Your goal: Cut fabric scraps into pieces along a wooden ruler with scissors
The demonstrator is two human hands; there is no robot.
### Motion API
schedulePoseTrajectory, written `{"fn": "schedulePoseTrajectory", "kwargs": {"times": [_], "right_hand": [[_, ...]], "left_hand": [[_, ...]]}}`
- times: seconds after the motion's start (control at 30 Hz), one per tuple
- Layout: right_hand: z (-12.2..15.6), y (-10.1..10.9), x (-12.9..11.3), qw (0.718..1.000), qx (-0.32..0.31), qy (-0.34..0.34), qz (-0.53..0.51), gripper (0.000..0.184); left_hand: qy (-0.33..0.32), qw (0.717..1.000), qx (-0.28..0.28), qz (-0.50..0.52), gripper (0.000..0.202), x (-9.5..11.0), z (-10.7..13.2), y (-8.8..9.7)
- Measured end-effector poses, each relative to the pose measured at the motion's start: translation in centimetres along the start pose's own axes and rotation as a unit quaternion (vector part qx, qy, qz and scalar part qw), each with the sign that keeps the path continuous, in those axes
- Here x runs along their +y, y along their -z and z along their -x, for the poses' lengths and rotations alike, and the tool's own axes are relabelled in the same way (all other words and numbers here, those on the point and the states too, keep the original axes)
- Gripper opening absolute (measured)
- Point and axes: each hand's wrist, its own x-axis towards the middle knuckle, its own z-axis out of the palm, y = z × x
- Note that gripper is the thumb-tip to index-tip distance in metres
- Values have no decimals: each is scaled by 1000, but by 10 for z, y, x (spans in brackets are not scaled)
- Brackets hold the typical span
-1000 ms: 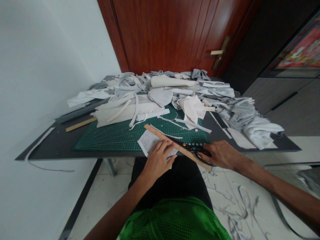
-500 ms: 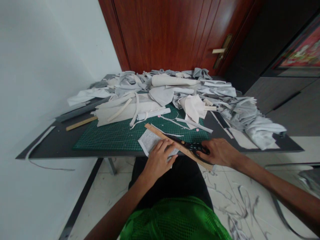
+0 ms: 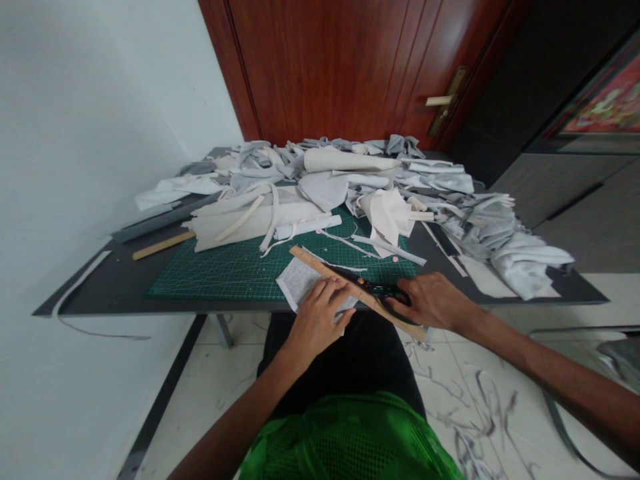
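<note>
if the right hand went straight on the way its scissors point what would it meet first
The right hand holds black scissors aimed up-left along the wooden ruler. Straight on, they would likely first meet the thin white strip on the green mat; depth is hard to judge.

Nothing here can be read. The green cutting mat (image 3: 225, 273) on the counter (image 3: 100, 293) carries a fine printed grid of pale lines, but any numbers along its edges are too small to make out. The wooden ruler (image 3: 313, 261) lying aslant across the mat shows no legible scale marks. The small white piece of cloth (image 3: 299, 281) beside the ruler has a faint grey pattern that may be print, too blurred to tell. The black scissors (image 3: 377, 291) show no brand that can be made out. At the far right, a framed picture (image 3: 607, 107) shows red and pale shapes, with no letters clear enough to read.
</note>
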Motion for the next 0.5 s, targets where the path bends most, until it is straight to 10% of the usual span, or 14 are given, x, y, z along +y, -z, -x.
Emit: {"fn": "schedulePoseTrajectory", "kwargs": {"times": [0.5], "right_hand": [[-7,1,-1,1000,-10,-14,-18,49]], "left_hand": [[-1,1000,1,-10,38,-1,2,-2]]}}
